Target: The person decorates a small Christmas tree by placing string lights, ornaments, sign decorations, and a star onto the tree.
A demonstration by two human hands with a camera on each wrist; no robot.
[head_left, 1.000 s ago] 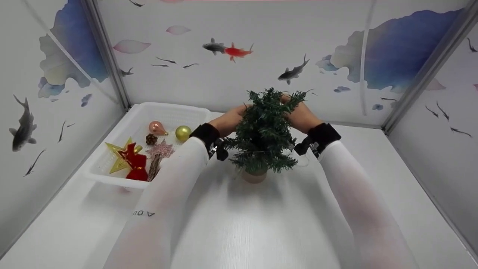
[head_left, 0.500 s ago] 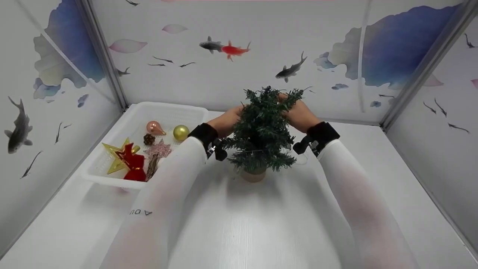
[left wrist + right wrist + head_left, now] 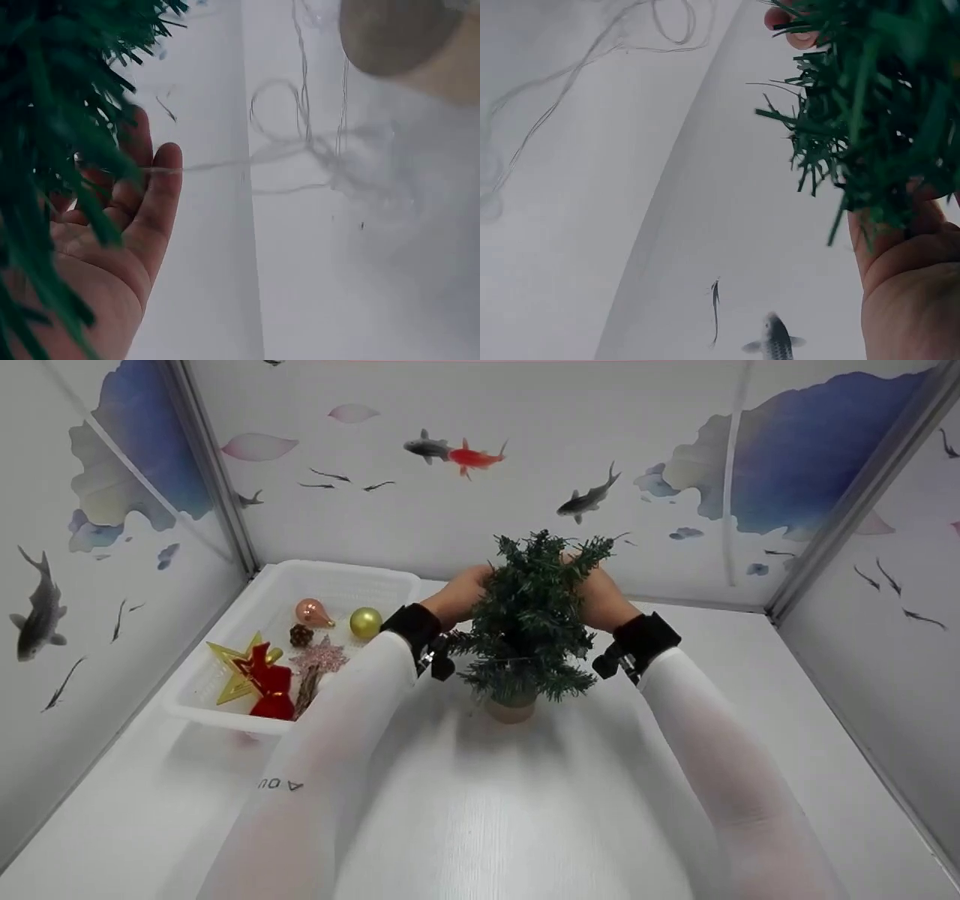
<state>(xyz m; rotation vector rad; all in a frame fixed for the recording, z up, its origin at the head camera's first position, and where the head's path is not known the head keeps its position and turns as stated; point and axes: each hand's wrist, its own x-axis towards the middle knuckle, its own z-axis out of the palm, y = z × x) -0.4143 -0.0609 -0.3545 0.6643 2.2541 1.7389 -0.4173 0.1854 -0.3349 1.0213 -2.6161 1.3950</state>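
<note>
A small green artificial Christmas tree [image 3: 529, 615] stands upright on a round base [image 3: 511, 711] in the middle of the table. Behind its upper part, my left hand [image 3: 461, 596] reaches in from one side and my right hand [image 3: 600, 600] from the other. In the left wrist view, a thin clear string-light wire [image 3: 217, 163] runs to the bent fingers of the left hand, which hold it; the rest loops loosely near the base. Branches hide most of the right hand's fingers in the right wrist view, so I cannot tell what they hold.
Left of the tree, a white plastic basket [image 3: 184, 706] holds a gold ball [image 3: 365, 622], a pink teardrop bauble [image 3: 311, 613], a pinecone [image 3: 301, 635], a gold star [image 3: 236, 690], a red bow [image 3: 273, 690] and a pink glittery star [image 3: 324, 655]. Printed wall panels enclose the table.
The right hand has lowered slightly behind the tree. The left hand stays in about the same place, and the tree and basket have not moved apart from a slight camera shift.
</note>
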